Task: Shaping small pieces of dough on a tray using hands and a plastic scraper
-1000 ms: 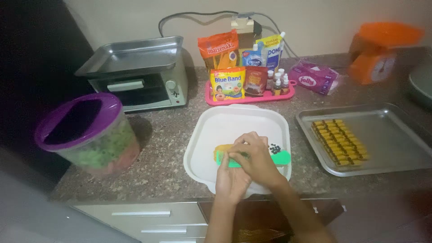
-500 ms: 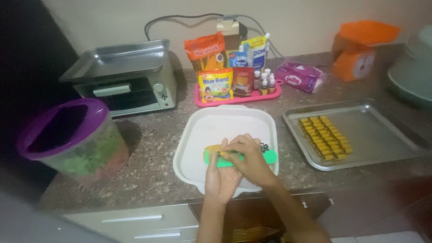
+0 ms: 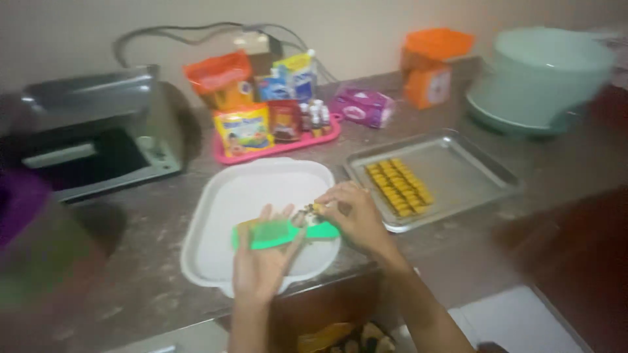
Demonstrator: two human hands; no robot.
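Axis of flat green plastic mould runs 9 to 3 o'clock across left hand; right hand pinches its 3 o'clock end over white plastic tray.

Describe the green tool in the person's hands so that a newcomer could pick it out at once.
Start at the white tray on the stone counter, in front of the pink tray of packets. Over its near edge, the left hand and right hand hold a flat green tool, the only bright green thing there.

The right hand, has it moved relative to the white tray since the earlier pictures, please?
Yes. The right hand has shifted slightly toward the white tray's right edge, nearer the baking sheet, fingertips over the green tool.
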